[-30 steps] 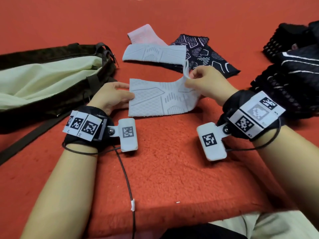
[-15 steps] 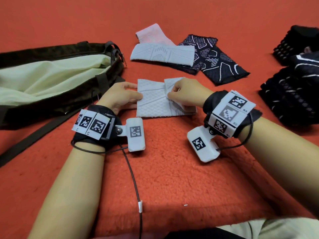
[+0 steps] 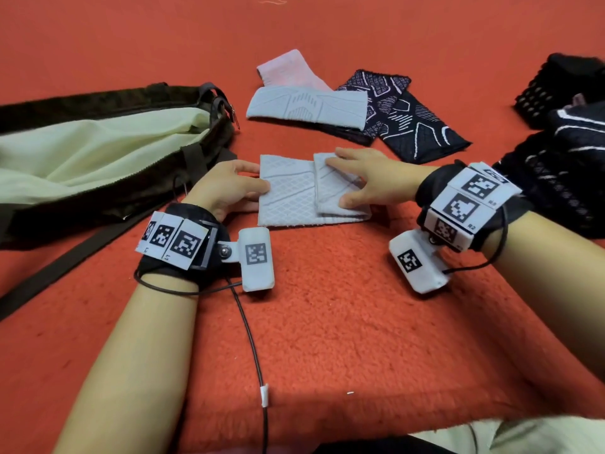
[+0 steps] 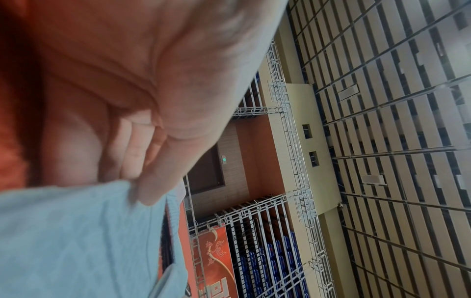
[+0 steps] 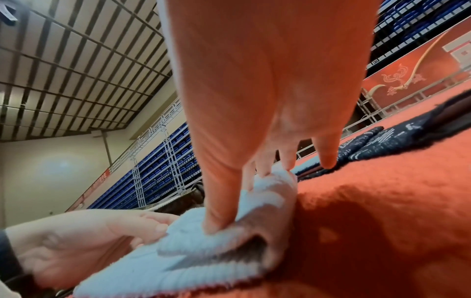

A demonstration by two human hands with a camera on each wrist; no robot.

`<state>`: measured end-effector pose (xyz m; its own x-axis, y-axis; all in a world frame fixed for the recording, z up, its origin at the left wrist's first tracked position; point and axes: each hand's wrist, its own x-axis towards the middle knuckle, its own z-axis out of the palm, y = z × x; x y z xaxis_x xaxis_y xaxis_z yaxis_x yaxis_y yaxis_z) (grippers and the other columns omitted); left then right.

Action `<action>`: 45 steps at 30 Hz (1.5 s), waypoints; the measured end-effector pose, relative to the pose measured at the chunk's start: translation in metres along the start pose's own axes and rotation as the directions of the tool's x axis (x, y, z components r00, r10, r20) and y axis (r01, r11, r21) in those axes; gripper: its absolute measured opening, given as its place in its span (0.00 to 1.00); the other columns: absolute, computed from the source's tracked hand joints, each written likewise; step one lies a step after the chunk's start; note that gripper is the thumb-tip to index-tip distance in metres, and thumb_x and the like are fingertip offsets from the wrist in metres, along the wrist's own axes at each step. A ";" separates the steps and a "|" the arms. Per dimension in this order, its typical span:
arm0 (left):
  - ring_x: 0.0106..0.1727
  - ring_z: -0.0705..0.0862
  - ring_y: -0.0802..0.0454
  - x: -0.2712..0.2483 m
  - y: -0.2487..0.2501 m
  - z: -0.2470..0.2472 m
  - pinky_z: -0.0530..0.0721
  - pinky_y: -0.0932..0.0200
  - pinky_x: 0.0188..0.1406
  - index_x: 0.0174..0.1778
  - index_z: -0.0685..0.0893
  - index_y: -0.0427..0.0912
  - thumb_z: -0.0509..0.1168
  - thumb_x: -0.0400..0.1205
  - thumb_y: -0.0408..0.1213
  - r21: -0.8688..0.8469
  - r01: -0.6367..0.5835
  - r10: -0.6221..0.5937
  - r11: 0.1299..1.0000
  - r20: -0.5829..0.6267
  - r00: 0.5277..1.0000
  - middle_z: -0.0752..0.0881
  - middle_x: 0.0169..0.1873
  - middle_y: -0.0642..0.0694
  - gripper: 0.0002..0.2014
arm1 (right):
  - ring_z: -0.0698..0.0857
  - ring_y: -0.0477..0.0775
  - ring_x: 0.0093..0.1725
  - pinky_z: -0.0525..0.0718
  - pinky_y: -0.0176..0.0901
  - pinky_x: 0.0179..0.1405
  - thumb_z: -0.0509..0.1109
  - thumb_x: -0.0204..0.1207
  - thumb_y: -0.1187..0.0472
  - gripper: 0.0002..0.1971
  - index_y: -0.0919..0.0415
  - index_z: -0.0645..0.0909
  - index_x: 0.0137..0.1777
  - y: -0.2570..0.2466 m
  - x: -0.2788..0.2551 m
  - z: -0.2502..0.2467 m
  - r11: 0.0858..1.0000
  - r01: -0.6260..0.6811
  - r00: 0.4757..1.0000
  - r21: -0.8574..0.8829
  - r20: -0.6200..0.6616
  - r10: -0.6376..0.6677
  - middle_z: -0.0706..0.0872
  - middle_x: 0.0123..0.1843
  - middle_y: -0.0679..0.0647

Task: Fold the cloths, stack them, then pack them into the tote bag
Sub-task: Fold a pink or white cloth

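One fold in progress, nothing packed yet by the look of it. Landmark is the grey cloth (image 3: 294, 194) being folded on the red carpet (image 3: 327, 322).

Tote bag (image 3: 108, 149) is lying just left of the grey cloth, mouth gaping, pale lining showing, no cloths visible inside. Dark patterned pile (image 3: 563, 152) is sitting well right of it, state unclear. Beyond it, three cloths are lying overlapped, not stacked square: a second grey one (image 3: 306, 106), a dark patterned one (image 3: 412, 126), a pink one (image 3: 288, 72) furthest back.

Left hand (image 3: 226, 188) is pinning the grey cloth's left edge, fingers roughly straight, thumb on top. Right hand (image 3: 370, 181) is pressing the folded-over flap (image 3: 337, 188) down, fingers extended flat, gripping nothing.

My read: this fold is nearly finished; remaining cloths, stacking and bagging are all still pending.
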<state>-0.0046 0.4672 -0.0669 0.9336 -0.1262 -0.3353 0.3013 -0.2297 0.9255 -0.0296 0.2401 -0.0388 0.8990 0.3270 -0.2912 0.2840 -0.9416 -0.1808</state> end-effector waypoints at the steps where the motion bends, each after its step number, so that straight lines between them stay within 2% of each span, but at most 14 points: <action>1: 0.26 0.86 0.60 -0.001 0.000 0.000 0.82 0.68 0.21 0.59 0.77 0.40 0.64 0.79 0.24 0.007 0.007 -0.007 1.000 0.003 1.000 0.86 0.40 0.45 0.14 | 0.45 0.59 0.84 0.44 0.43 0.80 0.66 0.79 0.51 0.39 0.56 0.48 0.84 -0.001 0.001 0.001 1.000 -0.001 0.999 -0.004 0.033 0.001 0.44 0.85 0.56; 8: 0.26 0.87 0.53 -0.013 0.009 -0.004 0.87 0.61 0.25 0.63 0.75 0.47 0.64 0.81 0.28 0.129 0.076 -0.089 0.989 0.098 0.991 0.87 0.38 0.42 0.17 | 0.37 0.59 0.83 0.42 0.54 0.83 0.56 0.83 0.45 0.38 0.56 0.39 0.84 -0.009 0.012 0.012 0.999 -0.028 0.985 -0.039 0.167 0.034 0.36 0.85 0.54; 12: 0.24 0.86 0.56 -0.019 0.021 0.003 0.84 0.65 0.21 0.65 0.74 0.43 0.64 0.80 0.25 0.095 0.008 -0.018 0.995 0.108 0.994 0.86 0.39 0.42 0.19 | 0.38 0.59 0.84 0.42 0.56 0.82 0.54 0.82 0.42 0.38 0.55 0.37 0.83 -0.009 0.015 0.015 0.998 -0.034 0.981 -0.056 0.188 0.044 0.36 0.85 0.53; 17: 0.27 0.82 0.56 -0.018 0.045 0.035 0.87 0.61 0.28 0.54 0.79 0.41 0.65 0.79 0.27 0.187 -0.089 0.062 0.978 0.143 0.988 0.83 0.35 0.45 0.10 | 0.40 0.59 0.84 0.42 0.54 0.82 0.56 0.82 0.42 0.39 0.53 0.39 0.84 -0.011 0.014 0.013 0.997 -0.053 0.983 -0.062 0.173 0.063 0.38 0.85 0.52; 20: 0.27 0.78 0.55 -0.014 0.056 0.054 0.86 0.62 0.26 0.41 0.78 0.43 0.66 0.77 0.27 0.281 -0.104 0.060 0.954 0.161 0.985 0.80 0.33 0.45 0.06 | 0.49 0.60 0.83 0.46 0.45 0.80 0.62 0.79 0.43 0.41 0.59 0.46 0.84 -0.012 0.008 0.007 0.998 0.011 0.992 0.063 0.127 -0.019 0.47 0.85 0.57; 22: 0.24 0.79 0.56 -0.011 0.058 0.065 0.86 0.62 0.25 0.35 0.77 0.42 0.66 0.77 0.26 0.327 -0.105 0.047 0.939 0.180 0.983 0.78 0.31 0.45 0.08 | 0.63 0.59 0.79 0.57 0.40 0.76 0.69 0.77 0.54 0.36 0.63 0.57 0.81 -0.004 0.001 0.003 0.969 0.058 0.992 0.239 0.094 -0.083 0.62 0.81 0.61; 24: 0.25 0.81 0.54 -0.007 0.058 0.073 0.87 0.60 0.27 0.34 0.76 0.41 0.66 0.77 0.26 0.362 -0.102 0.030 0.927 0.199 0.980 0.78 0.30 0.44 0.09 | 0.74 0.61 0.72 0.69 0.43 0.72 0.70 0.73 0.70 0.33 0.59 0.64 0.78 0.009 -0.010 -0.001 0.908 0.033 0.999 0.417 0.025 -0.047 0.75 0.72 0.60; 26: 0.24 0.82 0.54 -0.003 0.056 0.080 0.87 0.61 0.27 0.34 0.76 0.41 0.65 0.78 0.26 0.394 -0.103 0.018 0.913 0.213 0.977 0.78 0.30 0.44 0.09 | 0.77 0.57 0.68 0.73 0.41 0.66 0.67 0.72 0.74 0.34 0.56 0.65 0.77 0.020 -0.020 -0.001 0.848 -0.013 0.997 0.530 -0.061 0.054 0.77 0.68 0.55; 30: 0.21 0.81 0.56 0.003 0.054 0.092 0.86 0.63 0.25 0.35 0.75 0.38 0.63 0.81 0.30 0.448 -0.097 -0.008 0.889 0.226 0.974 0.78 0.30 0.43 0.08 | 0.79 0.44 0.47 0.78 0.35 0.39 0.66 0.75 0.71 0.31 0.58 0.65 0.78 0.026 -0.026 0.006 0.641 -0.059 0.986 0.765 -0.054 0.155 0.78 0.64 0.55; 32: 0.24 0.81 0.52 0.003 0.055 0.096 0.84 0.64 0.23 0.39 0.76 0.35 0.60 0.83 0.32 0.453 -0.081 -0.036 0.888 0.244 0.969 0.78 0.31 0.42 0.07 | 0.80 0.45 0.45 0.79 0.34 0.35 0.67 0.78 0.65 0.29 0.60 0.64 0.78 0.025 -0.026 0.008 0.606 -0.080 0.987 0.792 -0.024 0.162 0.78 0.60 0.53; 35: 0.29 0.79 0.50 0.001 0.058 0.097 0.84 0.64 0.23 0.51 0.76 0.30 0.55 0.85 0.27 0.460 -0.080 -0.065 0.884 0.290 0.955 0.77 0.33 0.41 0.05 | 0.80 0.47 0.47 0.80 0.34 0.36 0.68 0.78 0.59 0.31 0.63 0.63 0.79 0.020 -0.022 0.011 0.584 -0.102 0.982 0.805 -0.013 0.190 0.76 0.59 0.52; 39: 0.31 0.80 0.50 0.001 0.057 0.095 0.84 0.65 0.24 0.60 0.77 0.31 0.53 0.83 0.19 0.502 -0.115 -0.055 0.857 0.310 0.949 0.77 0.37 0.40 0.14 | 0.79 0.48 0.41 0.81 0.39 0.39 0.72 0.75 0.60 0.28 0.65 0.68 0.74 0.012 -0.014 0.018 0.619 -0.113 0.963 0.777 -0.066 0.260 0.76 0.49 0.51; 42: 0.32 0.79 0.53 0.001 0.059 0.092 0.82 0.63 0.28 0.60 0.79 0.34 0.51 0.81 0.18 0.550 -0.172 -0.023 0.817 0.329 0.944 0.76 0.37 0.45 0.18 | 0.79 0.52 0.39 0.81 0.47 0.40 0.73 0.71 0.68 0.27 0.68 0.71 0.70 0.010 -0.011 0.023 0.674 -0.112 0.955 0.731 -0.109 0.277 0.75 0.51 0.55; 45: 0.35 0.77 0.54 0.004 0.065 0.088 0.76 0.59 0.35 0.63 0.82 0.36 0.57 0.81 0.24 0.593 -0.248 0.058 0.766 0.320 0.946 0.78 0.36 0.46 0.16 | 0.75 0.47 0.31 0.76 0.40 0.34 0.73 0.69 0.69 0.29 0.66 0.71 0.71 0.010 -0.009 0.025 0.715 -0.111 0.952 0.690 -0.132 0.276 0.76 0.54 0.55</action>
<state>0.0020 0.3671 -0.0240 0.8384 -0.4416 -0.3195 -0.1159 -0.7172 0.6872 -0.0434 0.2293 -0.0611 0.9783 0.0412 -0.2029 -0.1270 -0.6545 -0.7453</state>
